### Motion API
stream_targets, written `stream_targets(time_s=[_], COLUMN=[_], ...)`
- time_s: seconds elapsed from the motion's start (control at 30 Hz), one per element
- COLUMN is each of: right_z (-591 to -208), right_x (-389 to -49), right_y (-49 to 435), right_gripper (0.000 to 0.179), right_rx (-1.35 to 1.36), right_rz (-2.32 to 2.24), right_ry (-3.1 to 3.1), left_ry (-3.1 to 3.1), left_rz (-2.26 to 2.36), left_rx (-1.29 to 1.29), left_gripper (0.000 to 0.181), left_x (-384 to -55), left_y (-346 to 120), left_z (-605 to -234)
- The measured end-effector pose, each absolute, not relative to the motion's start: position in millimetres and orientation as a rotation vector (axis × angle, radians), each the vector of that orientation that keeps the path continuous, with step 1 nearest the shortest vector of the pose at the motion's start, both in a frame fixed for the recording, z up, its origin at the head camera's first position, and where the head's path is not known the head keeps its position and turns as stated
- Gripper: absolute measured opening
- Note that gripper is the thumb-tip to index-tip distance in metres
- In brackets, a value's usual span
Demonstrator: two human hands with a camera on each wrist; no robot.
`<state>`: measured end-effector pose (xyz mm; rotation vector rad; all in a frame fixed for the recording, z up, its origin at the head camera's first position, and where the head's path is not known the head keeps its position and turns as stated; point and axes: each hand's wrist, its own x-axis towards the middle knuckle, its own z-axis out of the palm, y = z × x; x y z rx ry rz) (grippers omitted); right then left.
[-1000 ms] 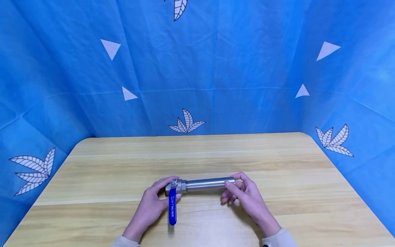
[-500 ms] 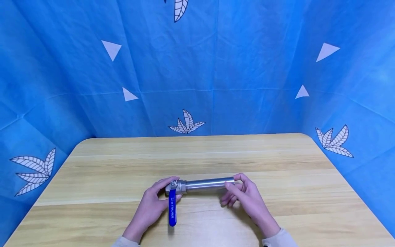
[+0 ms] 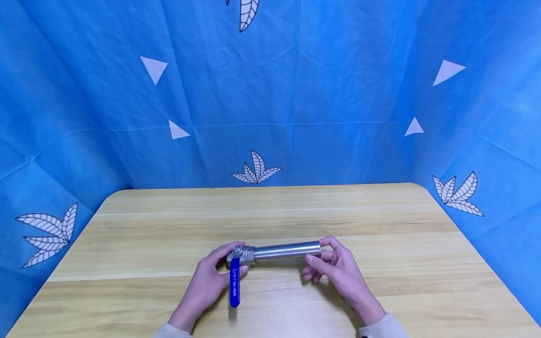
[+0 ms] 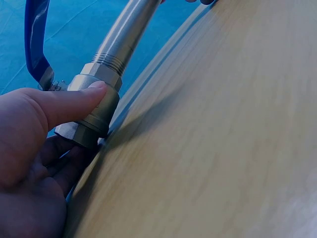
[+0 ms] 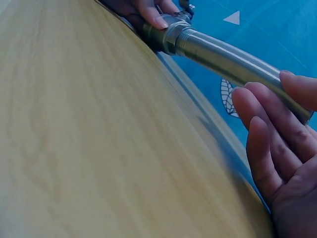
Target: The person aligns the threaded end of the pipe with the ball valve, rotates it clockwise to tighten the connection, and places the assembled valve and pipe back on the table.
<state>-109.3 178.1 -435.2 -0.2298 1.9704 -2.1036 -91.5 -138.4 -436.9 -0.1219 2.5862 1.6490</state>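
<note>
My left hand [image 3: 208, 278] grips a metal ball valve [image 3: 248, 255], its thumb [image 4: 79, 103] pressed along the near side of the body. From the valve's top a blue lever handle [image 3: 235, 284] points toward me. A shiny steel pipe [image 3: 285, 250] joins the valve's right end; several screw threads [image 4: 110, 60] show at the joint in the left wrist view. At the pipe's free end my right hand [image 3: 344, 274] pinches it between thumb and fingers. In the right wrist view the lower fingers [image 5: 262, 153] curl loosely beneath the pipe. Valve and pipe lie nearly level, the right end slightly higher.
A light wooden table [image 3: 270, 211] lies under both hands, with rounded far corners. Behind and at both sides hangs a blue cloth [image 3: 270, 94] printed with white leaves and triangles.
The right thumb has shifted slightly down along the pipe's near side, and the pipe's right end sits a touch higher. The lever handle has swung slightly left. My left hand stays put.
</note>
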Motion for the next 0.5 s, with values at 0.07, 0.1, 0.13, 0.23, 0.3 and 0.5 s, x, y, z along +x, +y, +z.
stream_targets(time_s=[0.07,0.1,0.13,0.23,0.3,0.5], right_z=[-435.3,-435.4,-435.4,-435.6,-435.4,-433.9], right_x=[-109.5,-109.6,-109.7,-109.8,-109.7,-108.5], right_y=[177.8,177.6,177.4,176.3,175.6,174.2], right_gripper=[0.038,0.038,0.036,0.032,0.030,0.029], right_rx=[-0.221,-0.215,-0.206,-0.173,-0.147,-0.066], right_rz=[-2.104,-2.104,-2.103,-2.093,-2.074,-2.003], right_ry=[1.979,1.982,1.986,2.003,2.019,2.071], left_ry=[2.586,2.584,2.586,2.584,2.582,2.576], left_rz=[1.650,1.650,1.648,1.645,1.644,1.643], left_rx=[-0.121,-0.120,-0.119,-0.116,-0.117,-0.125], left_gripper=[0.057,0.057,0.057,0.056,0.055,0.055], left_x=[-91.6,-91.6,-91.5,-91.6,-91.8,-91.6], left_y=[-138.5,-138.5,-138.6,-138.6,-138.6,-138.8], left_z=[-436.8,-436.8,-436.6,-436.5,-436.5,-436.3])
